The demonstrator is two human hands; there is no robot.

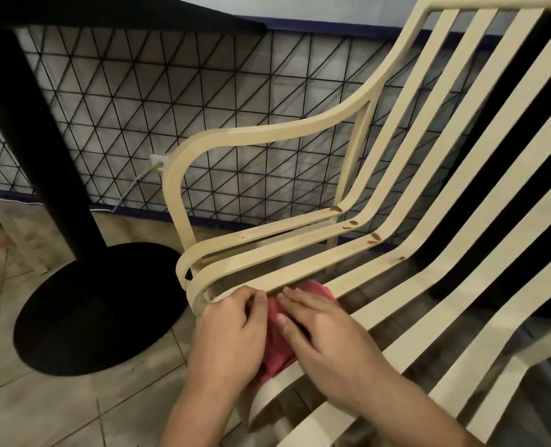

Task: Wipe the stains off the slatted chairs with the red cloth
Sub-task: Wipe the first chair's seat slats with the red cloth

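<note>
Your left grip [232, 333] pinches the red cloth [276, 350]. At its 3 o'clock, your right grip [326, 337] presses it, fingers straight.

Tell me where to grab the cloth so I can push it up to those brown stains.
Grip the bunched strip of cloth showing between the left hand and right hand, coming from above. It lies flat over a slat, so likely only that fold offers purchase; the stains lie farther up.
</note>
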